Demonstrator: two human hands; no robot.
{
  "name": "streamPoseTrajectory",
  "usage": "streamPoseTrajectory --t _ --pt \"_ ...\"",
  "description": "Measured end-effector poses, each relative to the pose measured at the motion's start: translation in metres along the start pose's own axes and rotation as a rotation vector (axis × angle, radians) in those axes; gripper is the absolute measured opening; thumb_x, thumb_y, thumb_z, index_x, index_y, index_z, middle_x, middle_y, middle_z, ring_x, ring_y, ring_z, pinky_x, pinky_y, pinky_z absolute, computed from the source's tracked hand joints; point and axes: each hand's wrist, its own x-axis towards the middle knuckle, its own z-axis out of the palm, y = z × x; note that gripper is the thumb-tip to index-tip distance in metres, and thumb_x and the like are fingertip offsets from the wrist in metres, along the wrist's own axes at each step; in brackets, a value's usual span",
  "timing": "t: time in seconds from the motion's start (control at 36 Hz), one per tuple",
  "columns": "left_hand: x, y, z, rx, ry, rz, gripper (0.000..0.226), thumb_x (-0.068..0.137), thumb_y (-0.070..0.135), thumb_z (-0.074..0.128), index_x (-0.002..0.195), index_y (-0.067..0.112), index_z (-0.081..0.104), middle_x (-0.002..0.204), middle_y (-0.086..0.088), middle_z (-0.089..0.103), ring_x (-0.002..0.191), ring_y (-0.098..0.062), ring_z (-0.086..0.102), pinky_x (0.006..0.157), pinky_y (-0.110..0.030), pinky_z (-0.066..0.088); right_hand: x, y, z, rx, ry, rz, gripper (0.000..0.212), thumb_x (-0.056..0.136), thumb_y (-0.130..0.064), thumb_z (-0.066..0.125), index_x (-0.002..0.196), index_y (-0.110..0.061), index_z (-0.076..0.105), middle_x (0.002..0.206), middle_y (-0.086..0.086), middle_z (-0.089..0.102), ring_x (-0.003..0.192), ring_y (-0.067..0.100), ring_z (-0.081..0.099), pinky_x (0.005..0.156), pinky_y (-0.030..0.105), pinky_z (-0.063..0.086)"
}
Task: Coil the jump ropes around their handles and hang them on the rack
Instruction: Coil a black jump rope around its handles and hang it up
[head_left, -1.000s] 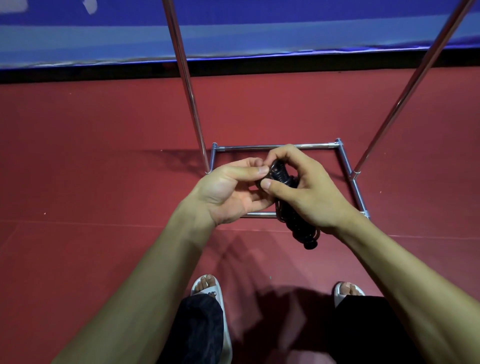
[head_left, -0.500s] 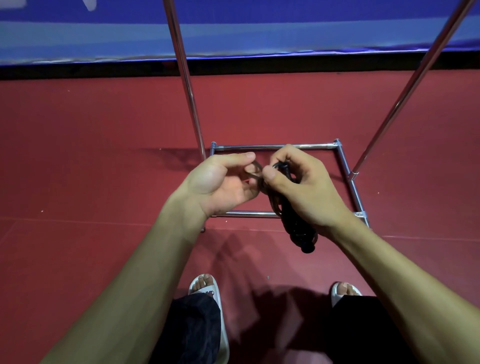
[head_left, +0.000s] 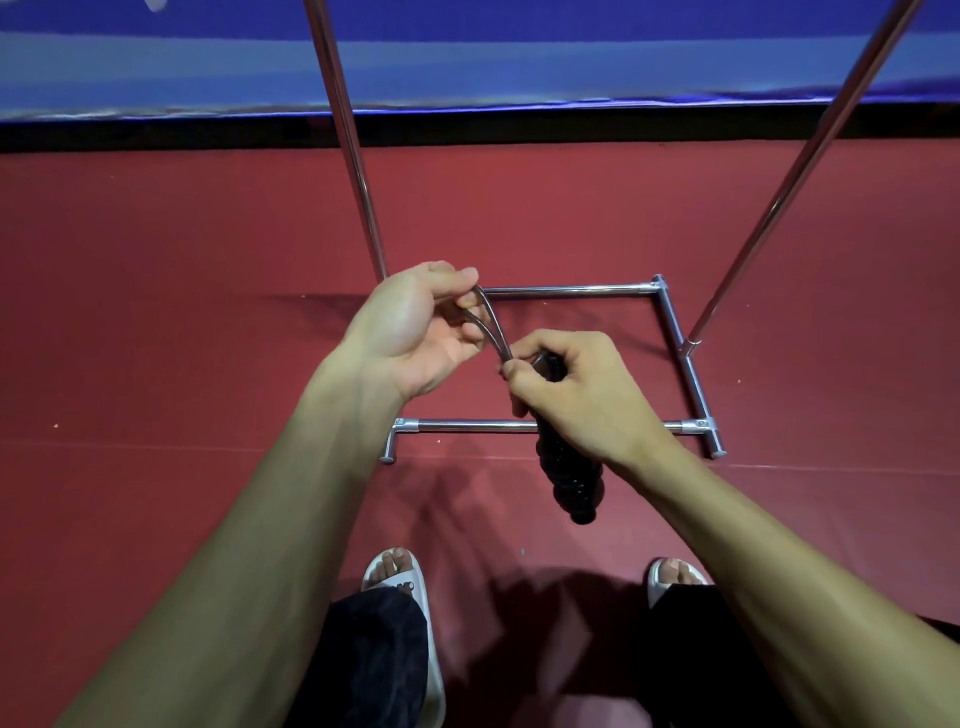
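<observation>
Black coils (head_left: 569, 478), being clamped in the right grip (head_left: 576, 395), are risking unwinding should the loop (head_left: 491, 327) pinched in the left grip (head_left: 410, 332) slip.

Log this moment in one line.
left grip: pinches rope loop | right grip: holds handles, rope coiled round them | rack: rope not yet hung

Red floor (head_left: 156, 312), blue wall (head_left: 519, 67) (black base strip (head_left: 519, 132))
</observation>
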Motion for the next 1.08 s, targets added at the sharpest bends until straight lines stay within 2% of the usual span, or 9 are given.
streamPoseTrajectory --t 0.11,0.25,0.42,0.53,0.61,0.69,0.89,0.97,1.08 --pt "0.001 -0.006 0.007 0.178 -0.044 0.057 0.035 0.092 -0.002 0.052 0.066 0.016 0.039 0.055 -0.002 0.04 0.05 -0.014 0.041 0.048 -0.022 0.031 -0.004 0.004 -0.002 -0.053 0.015 -0.029 0.025 0.084 -0.03 0.062 0.066 -0.013 0.06 0.057 0.014 0.061 0.051 0.029 0.059 0.054 0.038 0.049" --pt "0.0 -0.01 0.005 0.468 -0.14 -0.002 0.029 0.095 0.004 0.054 0.072 0.018 0.044 0.054 0.005 0.041 0.05 -0.007 0.037 0.052 -0.024 0.027 -0.012 0.009 -0.013 -0.182 0.033 -0.01 0.037 0.09 -0.029 0.063 0.057 -0.02 0.05 0.048 0.003 0.042 0.043 0.01 0.033 0.047 0.029 0.031" --pt "-0.003 -0.001 0.007 0.298 -0.048 0.121 0.04 0.088 -0.011 0.054 0.067 0.018 0.037 0.048 0.006 0.036 0.04 -0.004 0.031 0.043 -0.019 0.018 -0.008 0.011 -0.009 -0.167 0.099 0.006 0.016 0.084 -0.022 0.067 0.069 -0.019 0.065 0.049 -0.005 0.046 0.042 0.01 0.04 0.045 0.024 0.037" --pt "-0.006 0.013 0.005 0.172 0.013 0.221 0.043 0.085 -0.016 0.048 0.067 0.02 0.032 0.048 0.006 0.036 0.041 -0.005 0.026 0.039 -0.018 0.017 -0.011 0.02 0.002 -0.199 0.086 0.049 0.014 0.08 -0.02 0.062 0.067 -0.017 0.058 0.048 0.002 0.044 0.04 0.034 0.049 0.037 0.025 0.037" --pt "-0.01 0.019 0.004 0.17 0.014 0.303 0.044 0.085 -0.017 0.046 0.066 0.02 0.03 0.047 0.007 0.034 0.042 -0.006 0.025 0.042 -0.02 0.016 -0.01 0.025 0.002 -0.245 0.094 0.025 0.012 0.078 -0.019 0.061 0.068 -0.018 0.056 0.049 0.0 0.045 0.044 0.03 0.047 0.044 0.021 0.034" --pt "-0.013 0.019 0.007 0.171 0.024 0.349 0.045 0.084 -0.018 0.045 0.067 0.021 0.029 0.046 0.008 0.036 0.042 -0.005 0.025 0.044 -0.021 0.015 -0.009 0.028 0.002 -0.235 0.076 0.038 0.009 0.076 -0.021 0.058 0.068 -0.023 0.054 0.046 -0.006 0.047 0.044 0.027 0.052 0.045 0.028 0.04" --pt "-0.005 0.011 -0.002 0.17 0.043 0.404 0.043 0.087 -0.014 0.051 0.068 0.02 0.031 0.051 0.007 0.036 0.044 -0.005 0.032 0.042 -0.02 0.022 -0.012 0.024 0.002 -0.031 0.074 0.102 0.01 0.084 -0.012 0.063 0.074 -0.013 0.058 0.062 0.024 0.057 0.045 0.041 0.056 0.042 0.044 0.046" --pt "0.005 0.003 -0.008 0.147 0.073 0.41 0.039 0.089 -0.011 0.055 0.07 0.017 0.036 0.056 0.005 0.039 0.048 -0.006 0.036 0.042 -0.018 0.028 -0.014 0.022 0.001 0.08 0.042 0.129 0.019 0.086 -0.023 0.07 0.076 -0.011 0.059 0.061 0.024 0.054 0.044 0.035 0.049 0.041 0.05 0.044" --pt "0.013 0.008 -0.012 0.11 0.093 0.402 0.035 0.091 -0.005 0.056 0.069 0.016 0.041 0.061 0.002 0.046 0.054 -0.008 0.041 0.046 -0.017 0.035 -0.012 0.014 -0.006 0.353 -0.074 0.168 0.016 0.097 -0.023 0.059 0.092 -0.009 0.065 0.07 0.011 0.057 0.05 0.026 0.047 0.045 0.038 0.045"
